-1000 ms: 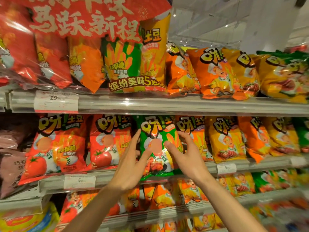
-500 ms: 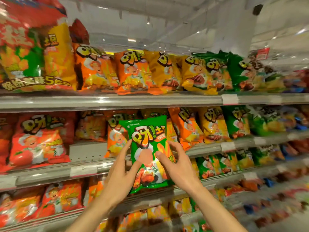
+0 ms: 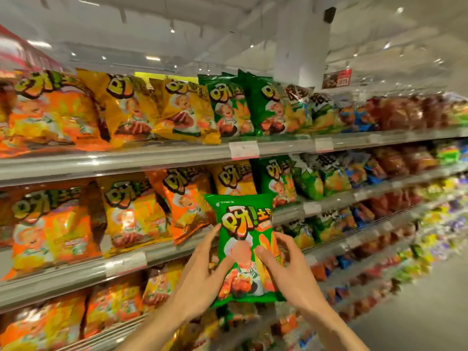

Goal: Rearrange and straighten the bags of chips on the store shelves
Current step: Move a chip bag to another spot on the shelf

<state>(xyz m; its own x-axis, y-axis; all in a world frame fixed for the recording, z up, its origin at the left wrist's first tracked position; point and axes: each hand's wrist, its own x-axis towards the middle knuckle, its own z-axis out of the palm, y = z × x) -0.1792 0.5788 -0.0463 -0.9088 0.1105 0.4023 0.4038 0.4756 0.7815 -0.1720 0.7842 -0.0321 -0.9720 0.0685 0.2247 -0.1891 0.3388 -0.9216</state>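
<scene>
Now, with the green bag (image 3: 247, 247) upright off the middle shelf's (image 3: 329, 198) front edge, pinched between left hand (image 3: 202, 272) and right hand (image 3: 288, 272), we should slot it among that shelf's green bags (image 3: 276, 181), label facing out.

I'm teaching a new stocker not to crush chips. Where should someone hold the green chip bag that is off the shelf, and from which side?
Probably by its two side edges, coming from the front. The green foil chip bag is upright, flat and puffy, facing the person; the left hand and right hand already flank it, thumbs on the front.
</scene>
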